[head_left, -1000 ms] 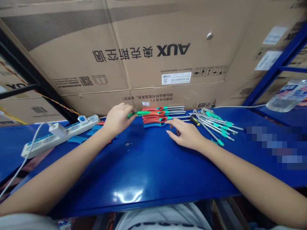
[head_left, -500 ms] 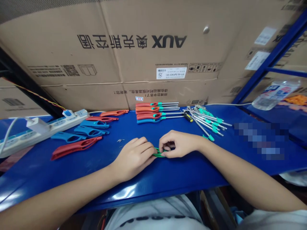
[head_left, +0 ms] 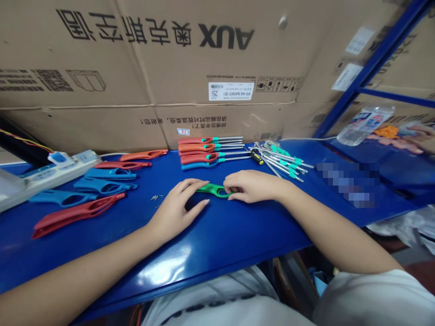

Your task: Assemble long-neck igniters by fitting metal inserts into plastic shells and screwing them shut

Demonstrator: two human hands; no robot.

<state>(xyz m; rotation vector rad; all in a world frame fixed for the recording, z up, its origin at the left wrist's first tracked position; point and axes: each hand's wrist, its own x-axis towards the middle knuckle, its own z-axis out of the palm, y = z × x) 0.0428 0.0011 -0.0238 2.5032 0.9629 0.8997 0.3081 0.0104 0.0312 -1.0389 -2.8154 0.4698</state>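
Note:
A green plastic handle [head_left: 215,189] lies between my two hands above the blue table. My right hand [head_left: 249,186] pinches its right end, by the oval opening. The fingers of my left hand [head_left: 176,203] rest on its left end, while the thumb stands apart below it. Several small metal pins [head_left: 156,197] lie to the left of my left hand. Behind my hands is a stack of red, orange and blue lighters [head_left: 200,158] with metal tubes pointing right. Loose metal tubes with teal parts [head_left: 288,159] are heaped beside a black and yellow screwdriver [head_left: 257,158].
Empty red, blue and orange handles [head_left: 105,186] lie at the left, near a white power strip [head_left: 50,174]. A cardboard sheet [head_left: 183,68] walls off the back. A plastic bottle [head_left: 363,127] and a blue frame bar [head_left: 374,68] are at the right.
The green handle has turned so that more of it shows. My left thumb has moved away from the fingers. The view has shifted, and the things on the table appear further left.

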